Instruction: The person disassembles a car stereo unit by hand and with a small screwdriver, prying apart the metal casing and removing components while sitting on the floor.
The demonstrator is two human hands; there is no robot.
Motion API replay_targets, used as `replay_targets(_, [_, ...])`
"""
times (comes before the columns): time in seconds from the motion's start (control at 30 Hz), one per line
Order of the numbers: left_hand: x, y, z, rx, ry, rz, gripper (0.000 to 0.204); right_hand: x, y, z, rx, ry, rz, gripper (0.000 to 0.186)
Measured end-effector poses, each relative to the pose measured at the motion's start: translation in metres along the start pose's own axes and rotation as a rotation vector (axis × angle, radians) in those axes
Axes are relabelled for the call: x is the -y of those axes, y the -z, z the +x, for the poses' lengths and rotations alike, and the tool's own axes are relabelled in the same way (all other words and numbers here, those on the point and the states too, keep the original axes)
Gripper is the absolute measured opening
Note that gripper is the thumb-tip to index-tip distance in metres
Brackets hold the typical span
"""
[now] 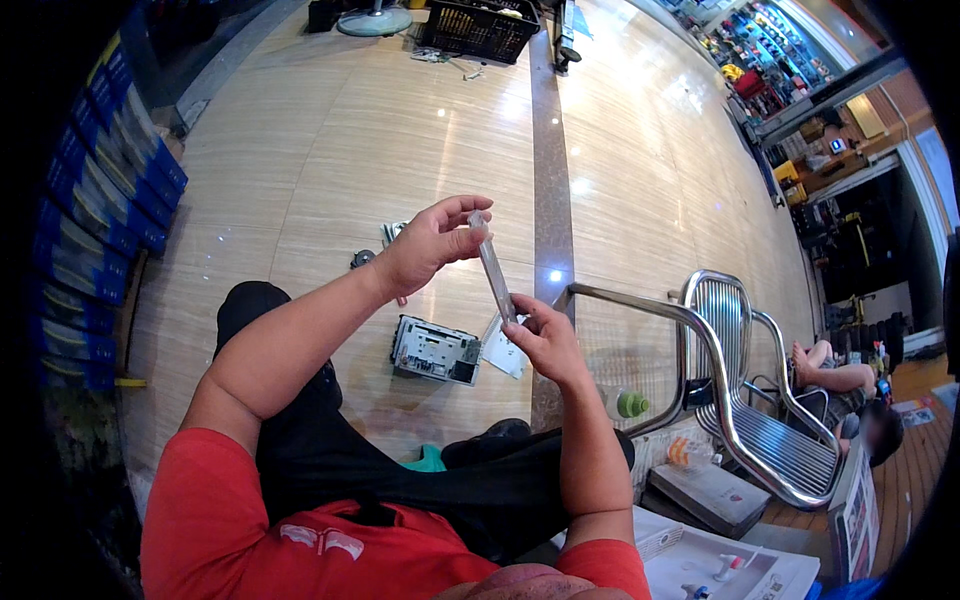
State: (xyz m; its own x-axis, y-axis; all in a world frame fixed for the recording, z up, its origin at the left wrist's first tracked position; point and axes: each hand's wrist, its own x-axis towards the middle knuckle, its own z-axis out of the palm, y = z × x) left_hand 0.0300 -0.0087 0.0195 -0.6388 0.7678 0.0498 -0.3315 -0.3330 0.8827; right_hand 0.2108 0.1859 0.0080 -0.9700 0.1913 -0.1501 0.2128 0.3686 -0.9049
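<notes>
Held up slantwise between both hands is a long, narrow grey panel (494,274); its exact kind is hard to make out. My left hand (432,246) pinches the far upper end, fingers curled over it. At the near lower end, my right hand (546,342) grips it between thumb and fingers. Below on the floor sits an opened metal device chassis (437,349), boxy, with its inside showing. A flat whitish plate (507,348) lies beside the chassis, partly hidden by my right hand. Behind my left forearm are small dark and metal parts (362,258), partly covered.
A chrome chair (745,380) stands to the right, near a green-capped bottle (631,403) and a grey box (708,496). Blue boxes (85,260) are stacked at left. A black crate (478,30) is at the far side. Another person's bare legs (835,374) show at right.
</notes>
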Motion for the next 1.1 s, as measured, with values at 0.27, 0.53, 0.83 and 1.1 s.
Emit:
replay_targets(0.27, [-0.005, -0.001, -0.003, 0.123, 0.018, 0.172, 0.076, 0.001, -0.003, 0.002, 0.053, -0.038, -0.066, 0.054])
replay_targets(0.53, [-0.015, 0.007, 0.0, 0.2, 0.083, 0.284, 0.081, 0.0, -0.003, 0.005, -0.055, -0.059, -0.207, 0.053])
replay_targets(0.83, [-0.022, -0.003, -0.004, 0.07, 0.22, 0.783, 0.075, 0.004, -0.003, 0.005, -0.202, -0.011, -0.558, 0.052])
replay_targets(1.1, [0.001, 0.007, -0.004, -0.059, 0.087, 1.167, 0.054, 0.014, -0.009, 0.002, -0.138, 0.054, -0.706, 0.051])
